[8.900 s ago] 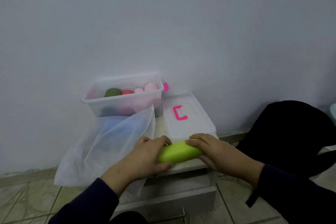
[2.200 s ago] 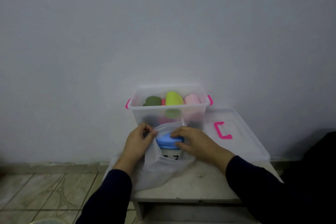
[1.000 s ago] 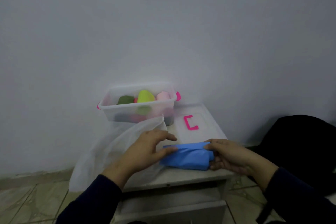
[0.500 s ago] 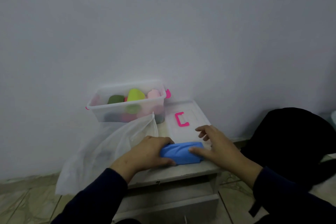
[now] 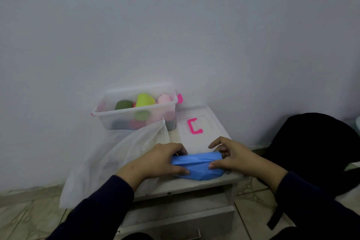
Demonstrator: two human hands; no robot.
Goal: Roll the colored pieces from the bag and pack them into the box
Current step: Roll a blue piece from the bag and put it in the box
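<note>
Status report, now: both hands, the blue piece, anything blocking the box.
Left hand and right hand grip the blue piece, part rolled on the table top. Box open, lid beside it. Path clear.

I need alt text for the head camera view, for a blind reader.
Two bare hands, left hand and right hand, roll a blue cloth piece on a small white cabinet. Behind stand a clear plastic box of coloured rolls and a white mesh bag.

The clear box [image 5: 136, 117] stands open on top, yet rolled pieces [image 5: 145, 99] already crowd it to the rim. Its lid [image 5: 200, 134] covers the cabinet top [image 5: 194, 184] on the right, the white bag [image 5: 109, 161] drapes the left (both hands fill the front edge)
</note>
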